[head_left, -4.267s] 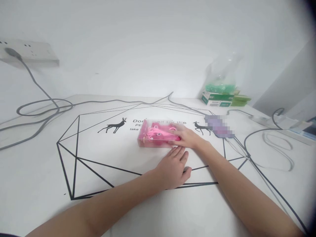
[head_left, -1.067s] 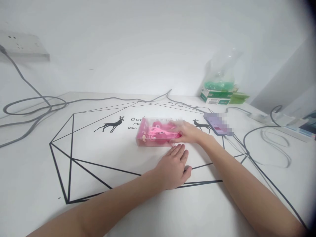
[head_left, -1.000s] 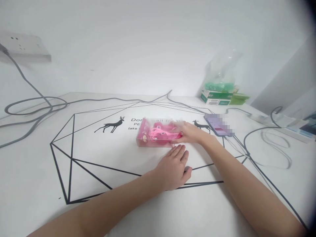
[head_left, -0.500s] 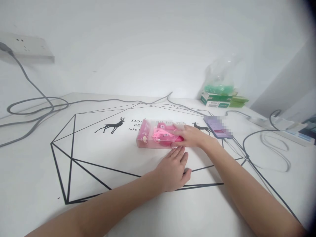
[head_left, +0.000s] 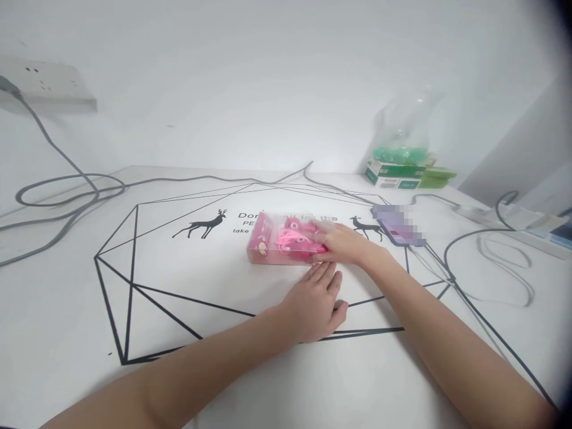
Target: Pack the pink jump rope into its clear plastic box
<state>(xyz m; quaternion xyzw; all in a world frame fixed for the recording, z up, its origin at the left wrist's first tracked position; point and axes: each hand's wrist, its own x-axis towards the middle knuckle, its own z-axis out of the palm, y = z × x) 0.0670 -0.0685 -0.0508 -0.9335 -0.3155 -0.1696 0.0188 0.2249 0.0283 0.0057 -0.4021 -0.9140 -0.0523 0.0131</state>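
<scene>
A clear plastic box (head_left: pixel 268 250) with a pink printed end lies on the white table. Inside show pink handles with cartoon eyes and a bundled pink cord, looking like a skipping rope (head_left: pixel 298 239). My right hand (head_left: pixel 339 241) is around the right end of the box, thumb low on the near side and fingers over the top; it covers that end. My left hand (head_left: pixel 315 304) lies palm down on the table just in front of the box, fingers stretched out and thumb apart. Its fingertips are close to the box and my right thumb.
A phone (head_left: pixel 399 225) lies right of the box, a cable beside it. Green-and-white boxes (head_left: pixel 395 174) and a clear plastic bag (head_left: pixel 402 128) stand by the wall. Grey cable (head_left: pixel 71 179) loops at left from a wall socket (head_left: pixel 44 83). Power strips (head_left: pixel 536 232) lie at far right.
The view has shifted slightly. Both hands and the box keep nearly the same places, with my right hand still at the box's right end.
</scene>
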